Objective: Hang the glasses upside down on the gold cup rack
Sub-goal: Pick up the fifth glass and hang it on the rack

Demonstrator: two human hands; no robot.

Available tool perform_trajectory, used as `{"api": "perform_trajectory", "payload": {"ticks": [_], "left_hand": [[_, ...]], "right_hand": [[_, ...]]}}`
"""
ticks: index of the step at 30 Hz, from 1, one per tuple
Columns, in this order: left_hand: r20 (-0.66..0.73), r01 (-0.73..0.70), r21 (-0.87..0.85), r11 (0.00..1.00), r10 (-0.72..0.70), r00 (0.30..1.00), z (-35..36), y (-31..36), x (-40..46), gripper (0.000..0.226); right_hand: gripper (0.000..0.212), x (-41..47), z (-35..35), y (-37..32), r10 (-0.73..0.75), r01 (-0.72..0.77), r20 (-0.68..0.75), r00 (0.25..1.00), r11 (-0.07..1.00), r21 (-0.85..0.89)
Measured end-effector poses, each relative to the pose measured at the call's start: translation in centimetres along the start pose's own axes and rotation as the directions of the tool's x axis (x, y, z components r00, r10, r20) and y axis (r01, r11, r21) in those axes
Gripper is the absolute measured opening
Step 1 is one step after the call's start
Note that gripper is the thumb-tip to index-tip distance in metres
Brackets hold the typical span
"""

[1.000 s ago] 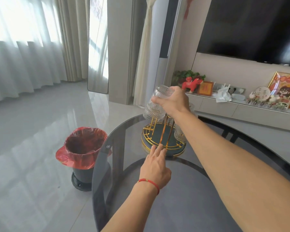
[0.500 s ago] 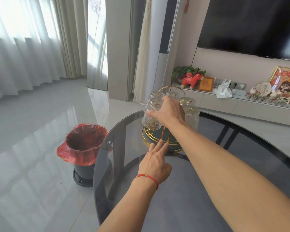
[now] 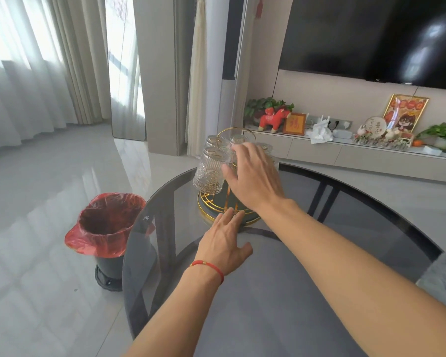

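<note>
Glass table (image 3: 345,253) rim near gold rack (image 3: 211,210); both hands' grip loose, spread, empty.

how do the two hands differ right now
The left hand lies flat and low on the glass table, fingertips at the gold rack's base; the right hand is raised by the hanging glasses, fingers spread. The left wrist wears a red string bracelet; the right wrist is bare. Both are open, holding nothing.
</note>
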State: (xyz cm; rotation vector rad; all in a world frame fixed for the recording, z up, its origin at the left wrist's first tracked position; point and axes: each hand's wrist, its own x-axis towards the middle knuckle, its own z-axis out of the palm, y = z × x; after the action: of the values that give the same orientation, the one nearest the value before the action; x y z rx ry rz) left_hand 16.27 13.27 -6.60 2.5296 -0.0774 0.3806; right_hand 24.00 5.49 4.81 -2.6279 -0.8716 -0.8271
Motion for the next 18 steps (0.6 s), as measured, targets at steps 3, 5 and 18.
{"api": "perform_trajectory", "payload": {"ticks": [3, 5, 18], "left_hand": [[-0.042, -0.016, -0.095, 0.995, 0.012, 0.999, 0.2, 1.7, -0.2, 0.068], [-0.056, -0.022, -0.155, 0.988, 0.013, 0.998, 0.3, 3.3, -0.4, 0.068], [0.044, -0.263, -0.007, 0.965, 0.263, 0.964, 2.8, 8.9, -4.2, 0.074]], "right_hand": [[0.035, -3.6, -2.1, 2.2, 0.026, -0.024, -0.053, 0.998, 0.998, 0.052], [0.031, -6.5, -3.8, 4.4, 0.068, -0.064, -0.063, 0.996, 0.996, 0.059], [0.062, -24.7, -11.0, 19.6, 0.602, -0.518, 0.053, 0.797, 0.725, -0.453]]}}
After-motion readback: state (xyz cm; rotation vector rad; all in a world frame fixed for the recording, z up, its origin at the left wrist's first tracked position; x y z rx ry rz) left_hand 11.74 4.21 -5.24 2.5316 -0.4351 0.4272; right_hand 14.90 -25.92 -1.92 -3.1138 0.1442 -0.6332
